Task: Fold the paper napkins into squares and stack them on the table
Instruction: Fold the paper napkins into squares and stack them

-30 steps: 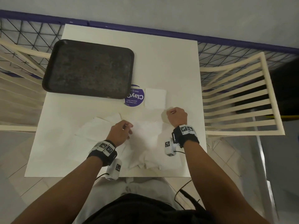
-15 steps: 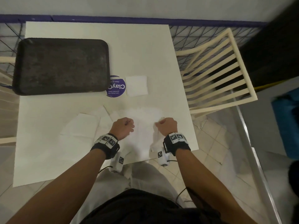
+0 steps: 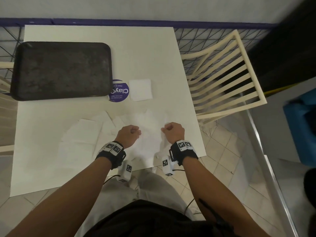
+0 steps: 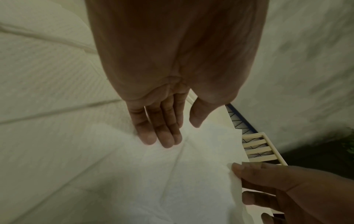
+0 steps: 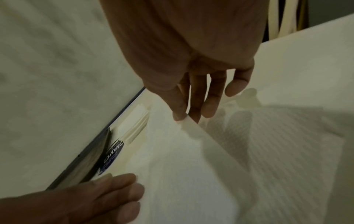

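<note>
White paper covers the near half of the bench [image 3: 95,35]: an unfolded napkin [image 3: 150,127] is spread between the person's two hands, with more loose napkins [image 3: 85,134] lying overlapped to its left, and one folded square [image 3: 140,89] already set down farther off, just beside a purple round sticker [image 3: 119,91] and a dark tray [image 3: 59,71]. The right hand [image 3: 173,132] pinches the napkin's right edge between thumb and fingertips [image 5: 180,116], lifting it a little so the sheet rises off the surface there. The left hand [image 3: 128,135] looks curled from above, but its own wrist view shows the fingers [image 4: 164,136] nearly straight, resting on the left part of the sheet, with the thumb close above the paper; I would call it pressing rather than gripping. To my eye the step is the first fold. To do it well, the left hand should hold its side flat and steady while the right carries its edge across to meet the opposite edge, corners matched before any crease is pressed. Thin tissue like this probably tears or skews if pulled taut, so a light pinch suits it. Napkins beneath may drag along, so the sheet should be lifted clear of them.
</note>
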Available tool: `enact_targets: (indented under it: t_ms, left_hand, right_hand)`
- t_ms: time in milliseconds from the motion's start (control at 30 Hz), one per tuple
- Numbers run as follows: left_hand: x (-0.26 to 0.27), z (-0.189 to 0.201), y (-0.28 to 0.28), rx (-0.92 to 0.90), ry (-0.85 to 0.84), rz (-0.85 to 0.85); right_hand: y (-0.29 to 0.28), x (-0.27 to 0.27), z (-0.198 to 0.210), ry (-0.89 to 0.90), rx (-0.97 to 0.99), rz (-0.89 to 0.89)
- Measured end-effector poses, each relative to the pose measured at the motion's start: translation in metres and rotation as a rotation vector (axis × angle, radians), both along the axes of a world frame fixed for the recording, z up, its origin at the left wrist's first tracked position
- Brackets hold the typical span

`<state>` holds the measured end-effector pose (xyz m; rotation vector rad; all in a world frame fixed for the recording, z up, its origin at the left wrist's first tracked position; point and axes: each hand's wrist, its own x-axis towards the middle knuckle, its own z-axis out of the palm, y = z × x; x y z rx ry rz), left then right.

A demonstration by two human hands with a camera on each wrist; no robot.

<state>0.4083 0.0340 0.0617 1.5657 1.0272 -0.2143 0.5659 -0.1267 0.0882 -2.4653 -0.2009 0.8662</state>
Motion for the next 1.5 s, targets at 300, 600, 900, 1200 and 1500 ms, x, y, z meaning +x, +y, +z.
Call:
enact_targets:
  t_ms: [300,600,900,1200,1500]
  left_hand:
    - [0.008,0.006,-0.004,0.072,-0.030,0.009]
    - [0.019,0.028,-0.006,0.004,-0.310,0.196]
    - [0.025,0.038,-0.013,0.189,-0.310,0.229]
    - [0.020,0.051,-0.016,0.318,-0.304,0.200]
    - [-0.005,0.063,0.000,0.381,-0.295,0.145]
  right_hand:
    - [-0.005,0.008,0.016,0.060,0.335,0.036]
    - [0.002,0.021,0.030,0.120,0.468,0.012]
    - [0.005,0.029,0.043,0.008,0.473,0.330]
    - [0.009,0.021,0.043,-0.117,0.488,0.367]
    - [0.021,-0.005,0.051,-0.041,0.521,0.239]
